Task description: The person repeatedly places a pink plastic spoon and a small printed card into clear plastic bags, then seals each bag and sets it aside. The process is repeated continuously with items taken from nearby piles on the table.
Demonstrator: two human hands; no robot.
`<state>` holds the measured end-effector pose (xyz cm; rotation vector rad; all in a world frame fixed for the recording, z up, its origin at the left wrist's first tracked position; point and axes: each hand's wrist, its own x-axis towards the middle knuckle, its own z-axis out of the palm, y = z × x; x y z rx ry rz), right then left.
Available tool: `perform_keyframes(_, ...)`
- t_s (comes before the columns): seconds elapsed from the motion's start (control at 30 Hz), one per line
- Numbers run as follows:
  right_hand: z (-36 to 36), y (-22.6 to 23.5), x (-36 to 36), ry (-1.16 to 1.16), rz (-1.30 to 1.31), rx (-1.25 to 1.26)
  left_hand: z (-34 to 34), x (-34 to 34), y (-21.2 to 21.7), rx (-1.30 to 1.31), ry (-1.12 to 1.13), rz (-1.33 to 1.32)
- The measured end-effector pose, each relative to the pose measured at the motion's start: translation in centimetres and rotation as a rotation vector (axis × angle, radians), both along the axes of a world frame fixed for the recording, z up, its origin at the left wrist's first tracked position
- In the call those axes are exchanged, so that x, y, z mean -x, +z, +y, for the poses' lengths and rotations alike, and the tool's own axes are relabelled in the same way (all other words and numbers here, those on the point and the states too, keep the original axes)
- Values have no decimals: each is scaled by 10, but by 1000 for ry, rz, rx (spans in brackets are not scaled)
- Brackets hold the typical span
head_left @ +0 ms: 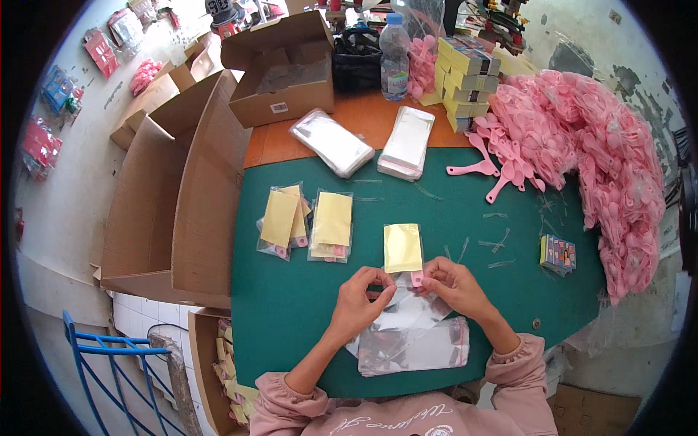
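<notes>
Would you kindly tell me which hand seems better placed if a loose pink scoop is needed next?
Probably the right hand: the loose pink scoops lie ahead and to its right, and the left hand is farther from them.

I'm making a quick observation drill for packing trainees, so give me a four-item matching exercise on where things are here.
1. Plastic bottle
2. Loose pink spoons
3. Shiny yellow packet
4. Blue metal frame

A. By the right hand
B. Lower left of the view
C. Upright on the orange surface
D. Beside the bagged pink heap

Pairs: 1-C, 2-D, 3-A, 4-B
</notes>
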<state>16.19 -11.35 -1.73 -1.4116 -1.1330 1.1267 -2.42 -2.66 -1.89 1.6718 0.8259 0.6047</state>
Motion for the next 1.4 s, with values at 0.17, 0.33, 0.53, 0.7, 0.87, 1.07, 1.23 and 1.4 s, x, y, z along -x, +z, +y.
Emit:
perform_keyframes(0.17, 1, -2, 13, -153, 239, 97, -1, -2, -4, 125, 41, 96)
perform_keyframes(0.33, 2, -2, 19, -251, 233, 74, -1, -4, -7, 261, 69, 99)
perform_keyframes(0.53, 3, 1, 21, -195, 176, 56, -1, -4, -7, 264, 128, -11)
perform_keyframes(0.7, 2, 8, 20, -193, 154, 100, 1, -2, -3, 78, -14, 3)
perform_keyframes(0.87, 20, 11, -34, -277, -507, -76, 29, 14, 4, -262, 48, 154)
perform_keyframes(1.07, 30, 1, -157, -291, -1387, -124, 69, 31, -7, -574, 173, 307)
perform_keyframes(1.23, 20, -10, -157, -233, -1570, -196, 37, 12, 11, -780, 80, 445)
perform_keyframes(1.4, 21, 14, -117, -336, -1564, -191, -13, -15, -9, -509, -82, 193)
